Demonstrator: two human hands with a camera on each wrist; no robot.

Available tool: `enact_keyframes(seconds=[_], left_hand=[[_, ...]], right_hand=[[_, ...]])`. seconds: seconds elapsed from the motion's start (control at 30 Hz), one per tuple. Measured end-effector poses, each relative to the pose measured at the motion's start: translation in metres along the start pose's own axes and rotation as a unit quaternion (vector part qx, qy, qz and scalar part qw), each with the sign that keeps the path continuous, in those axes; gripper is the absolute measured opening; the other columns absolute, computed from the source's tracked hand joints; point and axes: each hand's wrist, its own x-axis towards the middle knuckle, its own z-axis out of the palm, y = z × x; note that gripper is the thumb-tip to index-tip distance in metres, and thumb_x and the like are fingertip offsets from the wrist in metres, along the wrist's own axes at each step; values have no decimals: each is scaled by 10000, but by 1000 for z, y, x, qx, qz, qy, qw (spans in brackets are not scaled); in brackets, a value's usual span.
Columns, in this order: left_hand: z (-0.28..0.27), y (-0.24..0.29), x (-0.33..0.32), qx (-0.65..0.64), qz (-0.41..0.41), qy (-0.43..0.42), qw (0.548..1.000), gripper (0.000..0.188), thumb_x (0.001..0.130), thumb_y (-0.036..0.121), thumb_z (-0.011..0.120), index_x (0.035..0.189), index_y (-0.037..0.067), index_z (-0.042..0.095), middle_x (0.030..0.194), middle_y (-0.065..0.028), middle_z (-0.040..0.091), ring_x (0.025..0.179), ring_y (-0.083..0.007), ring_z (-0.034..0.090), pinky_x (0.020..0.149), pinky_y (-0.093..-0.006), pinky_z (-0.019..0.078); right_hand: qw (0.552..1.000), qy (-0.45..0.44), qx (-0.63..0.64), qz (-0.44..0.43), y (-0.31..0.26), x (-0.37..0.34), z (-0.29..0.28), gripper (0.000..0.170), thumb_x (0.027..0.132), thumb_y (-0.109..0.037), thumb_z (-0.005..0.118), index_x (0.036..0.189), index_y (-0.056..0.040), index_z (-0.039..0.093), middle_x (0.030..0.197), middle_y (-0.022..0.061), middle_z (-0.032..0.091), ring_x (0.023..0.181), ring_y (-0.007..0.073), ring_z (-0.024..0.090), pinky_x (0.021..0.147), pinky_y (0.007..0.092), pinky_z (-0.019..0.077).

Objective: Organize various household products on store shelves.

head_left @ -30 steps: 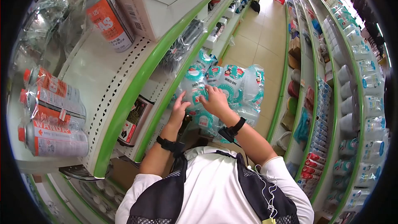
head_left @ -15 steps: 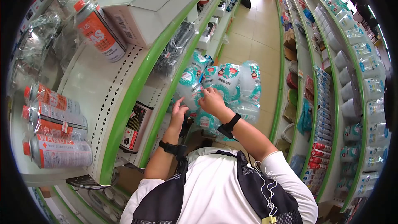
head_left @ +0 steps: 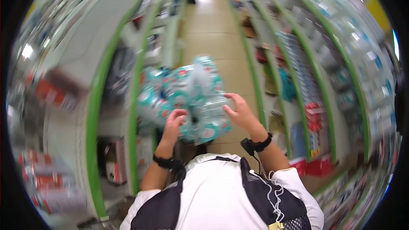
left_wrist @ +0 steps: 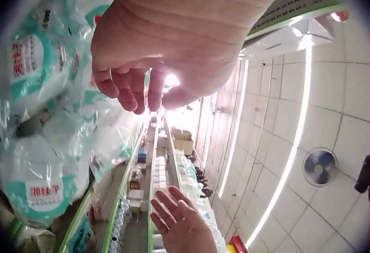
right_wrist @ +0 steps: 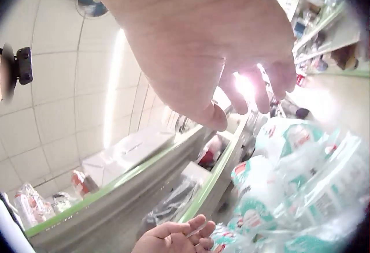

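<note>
Clear plastic packs with teal and white labels [head_left: 183, 76] lie in a heap at the middle of the head view, beside the left shelves. My left hand [head_left: 172, 125] is over the near left part of the heap, fingers loosely bent and holding nothing. At the heap's right edge is my right hand [head_left: 243, 113], fingers spread and nothing gripped; whether it touches a pack I cannot tell. The left wrist view shows the packs [left_wrist: 40, 178] to the left of the hand [left_wrist: 167, 45]. In the right wrist view, packs [right_wrist: 300, 183] sit below the hand [right_wrist: 214, 51].
Shelves with green edges [head_left: 96, 145] run along the left, holding orange and white gas cans [head_left: 55, 200]. Stocked shelves [head_left: 306, 64] line the right side. Between them runs a tiled aisle floor [head_left: 211, 30]. A ceiling fan [left_wrist: 319, 167] shows in the left wrist view.
The head view has swung, so the aisle and heap appear further left. My right hand has moved away from my left, from the packs' middle to their right edge, and the hands are wider apart.
</note>
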Motion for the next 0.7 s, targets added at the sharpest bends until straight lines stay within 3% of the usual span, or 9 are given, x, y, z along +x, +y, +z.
enact_keyframes(seconds=[0.13,0.3,0.4,0.5,0.6,0.7], left_hand=[[77,16,28,-47,3,-110,993,224,938,121,546,1134,64,639,1092,-19,657,856,-77,567,803,-236,448],[218,24,35,-59,-21,-236,970,214,954,107,533,1138,54,629,1115,-37,660,867,-86,591,813,-243,465],[311,9,28,-47,-40,-299,952,216,959,107,537,1151,53,621,1142,-46,662,889,-91,609,818,-252,476],[404,-14,11,-32,-70,-393,917,222,963,112,546,1162,53,625,1142,-43,667,914,-103,626,832,-263,485],[491,-28,-20,-18,-85,-461,883,233,968,121,553,1180,56,625,1144,-35,665,939,-103,635,839,-260,482],[582,-35,-50,-5,-112,-537,836,231,979,125,551,1185,51,625,1164,-35,660,992,-107,629,856,-265,480]], right_hand=[[994,105,-5,27,38,-47,-83,435,903,-189,672,1290,-9,589,1290,210,616,1237,382,566,1073,443,441],[975,208,9,80,70,-150,-185,423,914,-193,659,1285,-7,584,1281,208,618,1233,378,572,1071,440,442],[958,258,0,121,93,-230,-237,435,930,-165,656,1328,-17,560,1274,187,626,1252,323,584,1074,411,444],[927,326,18,184,125,-313,-276,433,942,-127,661,1344,-15,544,1313,147,623,1264,250,575,1061,391,459],[887,409,33,213,137,-386,-311,419,947,-153,652,1323,-3,542,1266,196,636,1211,300,608,1020,399,478],[845,475,51,239,152,-460,-346,417,965,-144,646,1342,-14,520,1279,158,638,1230,270,594,1028,384,465]])
